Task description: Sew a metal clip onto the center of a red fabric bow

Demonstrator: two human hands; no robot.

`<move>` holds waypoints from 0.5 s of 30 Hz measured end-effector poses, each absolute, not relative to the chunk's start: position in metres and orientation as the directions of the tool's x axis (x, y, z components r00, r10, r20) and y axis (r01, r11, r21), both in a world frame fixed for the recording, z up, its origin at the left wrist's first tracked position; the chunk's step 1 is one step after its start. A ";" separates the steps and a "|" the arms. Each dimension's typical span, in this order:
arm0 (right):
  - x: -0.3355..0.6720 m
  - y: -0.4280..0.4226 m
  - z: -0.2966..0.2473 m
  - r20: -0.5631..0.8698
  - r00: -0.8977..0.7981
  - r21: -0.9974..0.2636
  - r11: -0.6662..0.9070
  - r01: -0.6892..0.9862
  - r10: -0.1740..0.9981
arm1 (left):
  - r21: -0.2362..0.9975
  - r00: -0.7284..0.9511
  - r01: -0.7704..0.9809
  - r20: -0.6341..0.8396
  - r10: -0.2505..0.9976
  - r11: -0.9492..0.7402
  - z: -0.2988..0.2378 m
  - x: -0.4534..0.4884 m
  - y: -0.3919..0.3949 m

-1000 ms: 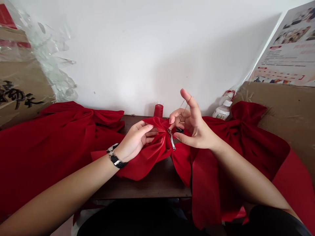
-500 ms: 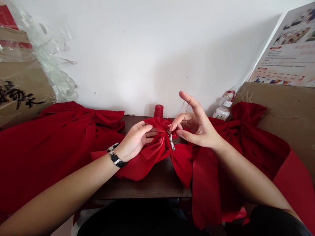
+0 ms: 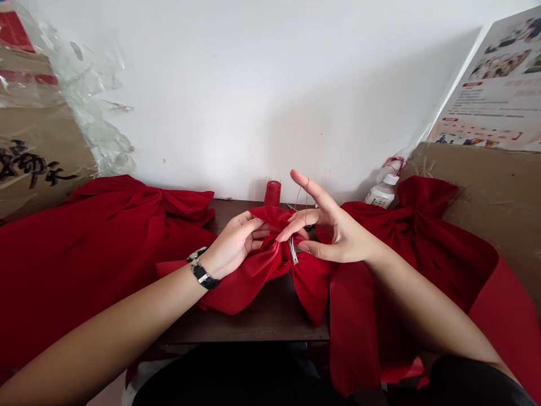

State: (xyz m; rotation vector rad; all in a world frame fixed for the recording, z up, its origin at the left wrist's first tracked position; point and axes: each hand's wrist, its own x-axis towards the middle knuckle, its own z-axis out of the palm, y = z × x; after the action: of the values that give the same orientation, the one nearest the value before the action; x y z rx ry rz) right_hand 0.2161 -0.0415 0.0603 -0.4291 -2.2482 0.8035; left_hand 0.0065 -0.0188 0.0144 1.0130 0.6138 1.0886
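Red fabric bow (image 3: 270,265) is held at the centre of the frame on a dark wooden table (image 3: 240,332), with a larger red bow (image 3: 105,237) lying to the left and another red bow (image 3: 414,237) to the right. The soft, light cloth is judged likely to slump if released, so it is best taken at the gathered knot, not by the loops. Its left loop is cupped by the left hand (image 3: 232,242), half closed on the fabric. The right hand (image 3: 338,237) is open, with its fingers spread. A metal hair clip (image 3: 292,251) is seated on the knot. Red thread (image 3: 305,194) is strung from a raised finger (image 3: 298,177) down towards the bow.
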 end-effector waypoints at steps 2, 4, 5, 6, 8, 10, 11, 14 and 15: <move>0.216 -0.041 0.060 0.508 -0.682 -0.680 0.731 0.057 0.526 | 0.887 0.389 -0.445 0.066 0.919 0.124 0.014 0.007 -0.019; 0.217 -0.040 0.061 0.536 -0.634 -0.691 0.722 0.049 0.557 | 0.880 0.393 -0.456 0.069 0.917 0.129 0.013 0.006 -0.019; 0.218 -0.040 0.062 0.559 -0.597 -0.689 0.723 0.050 0.575 | 0.879 0.389 -0.458 0.067 0.919 0.129 0.013 0.006 -0.018; 0.218 -0.040 0.063 0.587 -0.553 -0.684 0.728 0.053 0.591 | 0.879 0.382 -0.458 0.063 0.922 0.129 0.012 0.006 -0.017; 0.220 -0.040 0.065 0.648 -0.462 -0.661 0.749 0.055 0.606 | 0.879 0.364 -0.457 0.050 0.930 0.132 0.011 0.006 -0.015; 0.221 -0.041 0.068 0.690 -0.395 -0.642 0.765 0.056 0.607 | 0.879 0.353 -0.455 0.030 0.935 0.144 0.010 0.005 -0.012; 0.222 -0.042 0.069 0.700 -0.375 -0.636 0.769 0.059 0.608 | 0.880 0.351 -0.451 0.017 0.936 0.153 0.010 0.005 -0.011; 0.221 -0.045 0.070 0.711 -0.361 -0.619 0.781 0.087 0.603 | 0.898 0.359 -0.404 -0.021 0.933 0.176 0.007 0.005 -0.007; 0.221 -0.045 0.070 0.716 -0.367 -0.605 0.790 0.099 0.594 | 0.908 0.365 -0.379 -0.032 0.930 0.180 0.006 0.006 -0.007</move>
State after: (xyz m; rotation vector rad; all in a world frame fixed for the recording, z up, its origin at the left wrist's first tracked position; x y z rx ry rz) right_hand 0.2211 -0.0453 0.0697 -0.5247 -1.8994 0.5729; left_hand 0.0055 -0.0065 0.0061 0.9753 0.7016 1.0403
